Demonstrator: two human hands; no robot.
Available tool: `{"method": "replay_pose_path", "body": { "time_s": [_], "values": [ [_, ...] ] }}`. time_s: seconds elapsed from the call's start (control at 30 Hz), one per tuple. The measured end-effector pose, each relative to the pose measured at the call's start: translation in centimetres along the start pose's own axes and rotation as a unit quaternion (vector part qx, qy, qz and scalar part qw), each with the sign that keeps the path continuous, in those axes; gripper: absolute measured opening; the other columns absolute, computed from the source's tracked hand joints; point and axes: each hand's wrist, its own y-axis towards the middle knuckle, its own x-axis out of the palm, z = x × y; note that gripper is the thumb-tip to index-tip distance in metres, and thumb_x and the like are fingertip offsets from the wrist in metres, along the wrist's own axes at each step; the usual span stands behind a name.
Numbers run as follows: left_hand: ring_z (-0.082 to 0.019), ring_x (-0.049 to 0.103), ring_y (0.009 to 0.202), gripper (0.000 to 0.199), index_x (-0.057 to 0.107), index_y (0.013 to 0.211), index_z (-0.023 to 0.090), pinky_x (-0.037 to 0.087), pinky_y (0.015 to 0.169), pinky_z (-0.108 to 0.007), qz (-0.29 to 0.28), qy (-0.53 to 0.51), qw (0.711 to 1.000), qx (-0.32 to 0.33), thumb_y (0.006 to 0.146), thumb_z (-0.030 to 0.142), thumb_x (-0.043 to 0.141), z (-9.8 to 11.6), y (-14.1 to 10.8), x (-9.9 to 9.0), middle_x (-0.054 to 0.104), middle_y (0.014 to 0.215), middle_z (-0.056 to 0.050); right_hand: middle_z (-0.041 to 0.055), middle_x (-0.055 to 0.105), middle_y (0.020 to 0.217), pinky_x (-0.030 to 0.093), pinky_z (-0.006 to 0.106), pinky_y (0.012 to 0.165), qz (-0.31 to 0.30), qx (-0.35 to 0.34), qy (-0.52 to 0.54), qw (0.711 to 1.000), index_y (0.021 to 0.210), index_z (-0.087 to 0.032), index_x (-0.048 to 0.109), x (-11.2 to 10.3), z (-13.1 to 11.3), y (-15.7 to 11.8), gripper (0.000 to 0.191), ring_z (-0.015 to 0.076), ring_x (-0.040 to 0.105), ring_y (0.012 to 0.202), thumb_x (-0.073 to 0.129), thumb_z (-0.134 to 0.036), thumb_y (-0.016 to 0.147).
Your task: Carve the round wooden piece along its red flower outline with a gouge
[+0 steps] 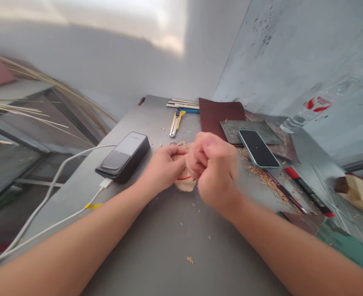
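A pale wooden piece (186,183) with a red line across it lies on the grey table (181,246) beneath both hands. My left hand (167,166) grips its left side, thumb and fingers pressed on it. My right hand (215,166) is curled into a fist at the piece's upper right, slightly blurred; whatever it may hold is hidden by the fingers. Wood shavings (183,144) are heaped just behind the piece, and a few more lie in front of it.
Behind lies a yellow cutter knife (175,122). At left, a black power bank (124,156) trails a white cable. Rightward are sandpaper sheets (213,117), a phone (258,149), a pencil (284,191), a red-black marker (309,192) and a plastic bottle (306,113) by the wall.
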Motion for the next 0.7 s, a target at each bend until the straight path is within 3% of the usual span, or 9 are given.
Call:
{"method": "replay_pose_path", "body": {
  "time_s": [0.07, 0.17, 0.27, 0.37, 0.43, 0.5, 0.7],
  "values": [
    [-0.015, 0.059, 0.066, 0.022, 0.072, 0.087, 0.016, 0.044, 0.056, -0.024, 0.000, -0.004, 1.000, -0.004, 0.073, 0.033, 0.074, -0.3, 0.2, 0.0, 0.068, 0.072, -0.001, -0.0066, 0.027, 0.058, 0.022, 0.028, 0.048, 0.066, -0.014, 0.005, 0.998, 0.063, -0.023, 0.034, -0.1, 0.0, -0.5, 0.043, 0.0107, 0.024, 0.049, 0.040, -0.029, 0.105],
    [-0.014, 0.058, 0.065, 0.031, 0.073, 0.090, 0.015, 0.043, 0.057, -0.023, -0.007, -0.009, 1.000, -0.006, 0.074, 0.041, 0.076, -0.5, 0.4, 0.0, 0.069, 0.074, -0.002, -0.0078, 0.027, 0.053, 0.022, 0.026, 0.045, 0.079, 0.038, 0.058, 0.994, 0.063, -0.024, 0.034, -0.9, 0.0, -0.2, 0.043, 0.0106, 0.022, 0.046, 0.041, -0.035, 0.104],
    [-0.012, 0.058, 0.063, 0.025, 0.073, 0.090, 0.015, 0.042, 0.057, -0.022, -0.018, -0.010, 1.000, -0.009, 0.075, 0.035, 0.075, -0.5, 0.4, -0.1, 0.069, 0.072, -0.001, -0.0073, 0.035, 0.055, 0.029, 0.025, 0.046, 0.011, 0.114, 0.059, 0.992, 0.067, -0.024, 0.037, -2.3, -0.6, 1.0, 0.042, 0.0109, 0.029, 0.047, 0.042, -0.044, 0.104],
    [-0.013, 0.061, 0.065, 0.022, 0.073, 0.087, 0.016, 0.044, 0.059, -0.023, -0.016, -0.002, 1.000, -0.007, 0.076, 0.035, 0.076, -0.4, 0.3, -0.2, 0.070, 0.074, 0.000, -0.0024, 0.052, 0.070, 0.042, 0.027, 0.062, -0.094, 0.111, -0.105, 0.984, 0.074, -0.022, 0.049, -3.9, -2.2, 2.0, 0.043, 0.0135, 0.050, 0.064, 0.041, -0.049, 0.106],
    [-0.015, 0.064, 0.071, 0.026, 0.074, 0.087, 0.017, 0.047, 0.062, -0.024, -0.010, 0.010, 1.000, 0.003, 0.076, 0.040, 0.078, -0.4, 0.2, -0.2, 0.072, 0.079, -0.002, -0.0005, 0.056, 0.077, 0.041, 0.027, 0.069, -0.157, 0.077, -0.265, 0.948, 0.078, -0.020, 0.057, -4.8, -3.8, 2.4, 0.045, 0.0138, 0.052, 0.074, 0.039, -0.048, 0.108],
    [-0.018, 0.068, 0.078, 0.030, 0.075, 0.089, 0.018, 0.051, 0.067, -0.026, 0.002, 0.023, 0.999, 0.027, 0.076, 0.045, 0.079, -0.3, 0.2, -0.2, 0.075, 0.085, -0.004, -0.0018, 0.055, 0.076, 0.039, 0.026, 0.066, -0.203, 0.068, -0.365, 0.906, 0.082, -0.019, 0.063, -5.6, -5.7, 2.8, 0.043, 0.0122, 0.050, 0.071, 0.040, -0.045, 0.108],
    [-0.022, 0.072, 0.088, 0.027, 0.076, 0.090, 0.018, 0.057, 0.079, -0.031, 0.002, 0.006, 0.995, 0.095, 0.077, 0.042, 0.079, 0.2, -0.2, 0.0, 0.079, 0.094, -0.007, -0.0051, 0.067, 0.069, 0.038, 0.025, 0.053, -0.295, 0.084, -0.489, 0.817, 0.090, -0.025, 0.074, -6.9, -9.4, 3.0, 0.012, 0.0111, 0.055, 0.059, 0.069, -0.035, 0.093]
  ]
}}
